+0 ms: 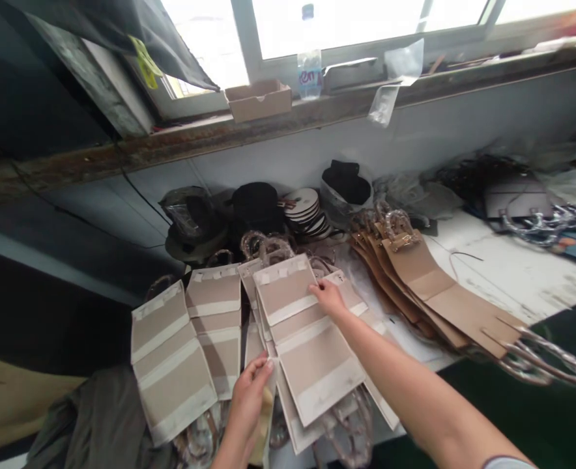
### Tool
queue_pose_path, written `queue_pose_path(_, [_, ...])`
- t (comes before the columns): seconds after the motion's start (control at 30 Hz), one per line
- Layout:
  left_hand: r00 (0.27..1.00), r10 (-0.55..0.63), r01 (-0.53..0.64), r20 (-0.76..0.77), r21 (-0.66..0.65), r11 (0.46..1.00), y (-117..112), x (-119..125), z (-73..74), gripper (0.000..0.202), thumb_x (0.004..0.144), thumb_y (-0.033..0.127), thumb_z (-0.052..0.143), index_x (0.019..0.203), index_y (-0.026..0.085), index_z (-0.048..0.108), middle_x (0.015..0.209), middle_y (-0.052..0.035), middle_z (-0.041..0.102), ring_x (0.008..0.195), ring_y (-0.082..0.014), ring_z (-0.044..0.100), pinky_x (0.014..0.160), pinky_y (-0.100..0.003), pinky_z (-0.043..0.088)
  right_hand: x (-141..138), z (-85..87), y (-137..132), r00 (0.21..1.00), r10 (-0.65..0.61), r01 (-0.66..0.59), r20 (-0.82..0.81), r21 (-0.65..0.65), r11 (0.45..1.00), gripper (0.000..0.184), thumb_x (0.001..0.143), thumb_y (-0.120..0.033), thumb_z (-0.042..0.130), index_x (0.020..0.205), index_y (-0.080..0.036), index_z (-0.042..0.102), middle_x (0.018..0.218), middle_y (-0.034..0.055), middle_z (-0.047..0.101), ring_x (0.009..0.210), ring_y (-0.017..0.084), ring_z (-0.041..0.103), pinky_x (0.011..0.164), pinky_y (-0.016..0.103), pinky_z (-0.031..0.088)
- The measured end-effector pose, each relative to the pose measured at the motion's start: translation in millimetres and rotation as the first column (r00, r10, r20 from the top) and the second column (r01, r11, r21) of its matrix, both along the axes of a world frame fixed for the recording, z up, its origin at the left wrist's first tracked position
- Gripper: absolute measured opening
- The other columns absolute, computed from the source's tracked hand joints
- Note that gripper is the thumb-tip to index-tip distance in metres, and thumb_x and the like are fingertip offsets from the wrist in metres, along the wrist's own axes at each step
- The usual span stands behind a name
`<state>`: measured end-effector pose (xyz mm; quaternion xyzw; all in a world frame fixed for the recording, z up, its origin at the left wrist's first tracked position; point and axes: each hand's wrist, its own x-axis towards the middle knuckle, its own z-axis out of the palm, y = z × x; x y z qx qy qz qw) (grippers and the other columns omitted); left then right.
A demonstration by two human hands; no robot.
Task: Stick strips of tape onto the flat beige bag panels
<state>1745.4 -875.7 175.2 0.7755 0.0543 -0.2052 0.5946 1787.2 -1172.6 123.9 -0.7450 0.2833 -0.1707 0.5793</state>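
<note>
My left hand pinches the near left edge of the beige bag panel, whose long axis runs far to near. My right hand rests open on its far right edge.

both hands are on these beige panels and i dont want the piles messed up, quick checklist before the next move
1. Right hand resting on the top beige panel: ok.
2. Left hand pinching the edge of a beige panel: contact ok, firmness cannot tell.
3. Beige panels lined up square: not ok, their edges sit offset and fanned.
4. Clear loop handles at the near end free of tangles: cannot tell, they overlap and are partly hidden.
5. Brown panel stack clear of both hands: ok.
</note>
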Motion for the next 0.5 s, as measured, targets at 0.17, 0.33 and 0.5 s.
queue_pose_path(0.17, [0.997, 0.073, -0.074, 0.036, 0.025, 0.997, -11.9, -0.7, -20.9, 0.059, 0.066, 0.069, 0.078, 0.094, 0.017, 0.075, 0.112, -0.0129, 0.077, 0.113, -0.0326, 0.069, 0.097, -0.04, 0.054, 13.1, -18.3, 55.7, 0.996, -0.088, 0.081, -0.021, -0.225, 0.971, 0.04, 0.082, -0.03, 0.063, 0.118, -0.015, 0.068, 0.124, 0.0169, 0.066, 0.121, 0.033, 0.055, 0.109, 0.046, 0.04])
queue_pose_path(0.33, [0.981, -0.04, 0.018, 0.189, 0.115, 0.993, -34.6, 3.1, -40.4, 0.055, 0.076, 0.07, 0.065, 0.086, 0.016, 0.073, 0.086, -0.0108, 0.077, 0.085, -0.0293, 0.072, 0.079, -0.038, 0.056, 0.0, -22.2, 78.6, 0.997, -0.083, 0.079, 0.008, -0.434, 0.897, 0.059, 0.089, -0.028, 0.057, 0.146, -0.012, 0.051, 0.143, 0.0199, 0.056, 0.133, 0.034, 0.049, 0.115, 0.05, 0.037])
queue_pose_path(0.5, [0.979, -0.05, 0.025, 0.197, 0.126, 0.992, -15.4, 34.9, -45.7, 0.046, 0.079, 0.06, 0.064, 0.09, 0.016, 0.074, 0.089, -0.0102, 0.079, 0.089, -0.0318, 0.072, 0.081, -0.038, 0.055, -55.1, -20.9, 74.5, 1.0, -0.013, 0.004, -0.011, -0.575, 0.818, 0.057, 0.093, -0.035, 0.06, 0.147, -0.017, 0.054, 0.149, 0.0165, 0.054, 0.139, 0.032, 0.048, 0.118, 0.049, 0.037])
